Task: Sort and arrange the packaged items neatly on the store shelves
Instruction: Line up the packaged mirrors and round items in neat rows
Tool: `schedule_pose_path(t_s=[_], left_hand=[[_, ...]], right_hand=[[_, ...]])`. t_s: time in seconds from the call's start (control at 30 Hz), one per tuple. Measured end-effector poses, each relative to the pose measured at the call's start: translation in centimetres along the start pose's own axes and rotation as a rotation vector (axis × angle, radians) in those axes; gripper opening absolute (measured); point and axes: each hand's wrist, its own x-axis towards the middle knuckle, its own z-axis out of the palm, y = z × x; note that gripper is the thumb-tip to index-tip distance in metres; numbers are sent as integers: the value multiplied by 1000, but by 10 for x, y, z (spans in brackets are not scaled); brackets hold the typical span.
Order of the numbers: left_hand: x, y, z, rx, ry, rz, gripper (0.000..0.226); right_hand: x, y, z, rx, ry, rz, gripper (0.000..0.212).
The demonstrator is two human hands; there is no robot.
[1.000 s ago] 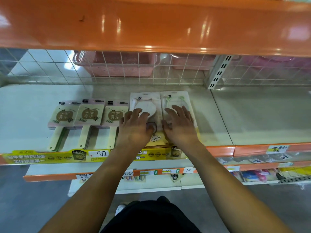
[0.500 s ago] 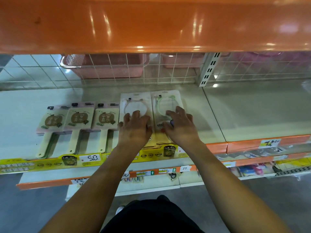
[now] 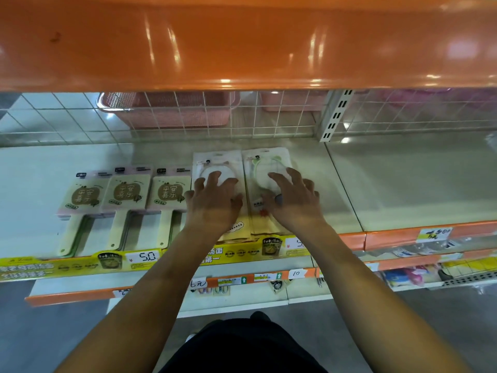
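On the white shelf (image 3: 403,184), under the orange shelf edge (image 3: 242,44) overhead, two clear packages lie side by side, long edges touching. Flat on the pink-trimmed package (image 3: 216,164) at 11 o'clock rests the left hand (image 3: 215,203), fingers spread, gripping nothing. Likewise splayed, the right hand (image 3: 293,203) presses the green-trimmed package (image 3: 269,160) at 1 o'clock. Both packs overhang the yellow price strip (image 3: 145,258) at the front lip. Toward 9 o'clock, three paddle-shaped boxed items (image 3: 126,195) sit in a row, the nearest just beside the left hand. Toward 3 o'clock the shelf surface lies bare up to the wire grid (image 3: 269,122) at the back.
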Motion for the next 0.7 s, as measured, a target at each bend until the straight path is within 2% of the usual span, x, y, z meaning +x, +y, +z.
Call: schedule_pose_path(t_s=[0.13, 0.27, 0.5, 0.7], left_hand=[[26, -5, -9, 71, 62, 24, 43], [40, -8, -5, 83, 39, 31, 42], [67, -11, 3, 82, 121, 76, 46], [89, -13, 3, 125, -6, 94, 48]], right_hand=[[25, -8, -8, -58, 19, -71, 51], [44, -16, -3, -93, 34, -161, 47], [79, -16, 10, -111, 12, -235, 45], [102, -17, 16, -160, -101, -225, 49]])
